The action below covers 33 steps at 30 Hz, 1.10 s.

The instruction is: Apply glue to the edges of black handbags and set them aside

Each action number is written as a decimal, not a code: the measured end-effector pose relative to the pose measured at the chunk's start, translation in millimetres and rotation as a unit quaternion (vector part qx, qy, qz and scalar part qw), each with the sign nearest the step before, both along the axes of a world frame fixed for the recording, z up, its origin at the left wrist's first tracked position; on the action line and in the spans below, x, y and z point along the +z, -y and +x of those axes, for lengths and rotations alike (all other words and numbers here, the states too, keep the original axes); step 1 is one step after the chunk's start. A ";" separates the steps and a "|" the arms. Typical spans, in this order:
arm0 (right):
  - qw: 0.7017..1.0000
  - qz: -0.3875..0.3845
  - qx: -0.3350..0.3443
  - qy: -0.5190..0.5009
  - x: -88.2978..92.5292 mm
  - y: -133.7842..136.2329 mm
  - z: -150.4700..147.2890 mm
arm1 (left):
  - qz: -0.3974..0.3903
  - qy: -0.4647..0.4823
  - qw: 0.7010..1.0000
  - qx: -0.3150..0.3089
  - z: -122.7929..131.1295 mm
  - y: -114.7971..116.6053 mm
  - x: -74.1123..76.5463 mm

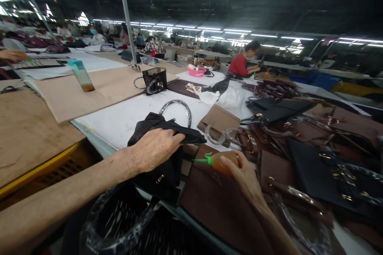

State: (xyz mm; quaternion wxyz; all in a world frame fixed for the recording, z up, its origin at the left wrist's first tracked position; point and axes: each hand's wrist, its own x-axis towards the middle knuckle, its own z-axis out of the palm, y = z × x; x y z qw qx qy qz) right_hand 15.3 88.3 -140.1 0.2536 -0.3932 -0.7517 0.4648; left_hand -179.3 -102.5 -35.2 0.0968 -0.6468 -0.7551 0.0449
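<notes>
My left hand (157,147) grips the top edge of a black handbag (163,175), its fingers folded over the dark lining. One plastic-wrapped handle (179,105) arches up behind that bag, and another wrapped handle (119,243) hangs below at the front. In my right hand (243,175) is a glue bottle (224,162) with amber contents, lying sideways. Its green nozzle (203,159) points left toward the bag, a short gap away from it. Beneath the bottle lies a dark brown bag panel (215,199).
Brown and black handbags (335,167) are heaped on the right. Further back on the white table are a small black bag (154,79) and a pink basin (196,71). A teal-lidded bottle (81,75) stands on tan board at left. A person in red (239,65) sits beyond.
</notes>
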 end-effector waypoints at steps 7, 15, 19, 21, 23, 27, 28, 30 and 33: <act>1.000 0.015 -0.022 0.012 -4.8 -4.3 -0.1 | -0.022 0.042 0.999 0.008 4.1 2.2 -5.8; 0.999 0.029 -0.005 0.035 -14.7 -1.9 -1.2 | -0.026 0.051 0.998 0.016 6.2 -0.6 -10.1; 0.999 0.010 0.007 0.038 -19.0 -2.8 0.0 | -0.032 0.057 0.998 0.026 7.7 2.4 -13.2; 0.999 0.001 0.012 0.037 -20.4 -3.8 0.1 | -0.032 0.062 0.997 0.028 8.5 4.3 -14.6; 0.999 -0.005 0.016 0.035 -21.0 -4.5 0.0 | -0.034 0.064 0.997 0.028 9.0 5.4 -15.6; 0.999 -0.022 0.027 0.032 -20.8 -3.8 0.8 | -0.044 0.062 0.996 0.035 9.7 4.9 -17.0; 0.999 -0.028 0.031 0.032 -20.6 -3.2 1.3 | -0.047 0.061 0.996 0.039 10.0 4.6 -17.2; 0.998 -0.043 0.041 0.033 -20.2 -1.7 2.7 | -0.053 0.059 0.996 0.046 10.7 4.1 -17.3; 0.995 -0.070 0.054 0.038 -20.4 0.8 4.7 | -0.063 0.061 0.995 0.051 12.1 4.5 -16.8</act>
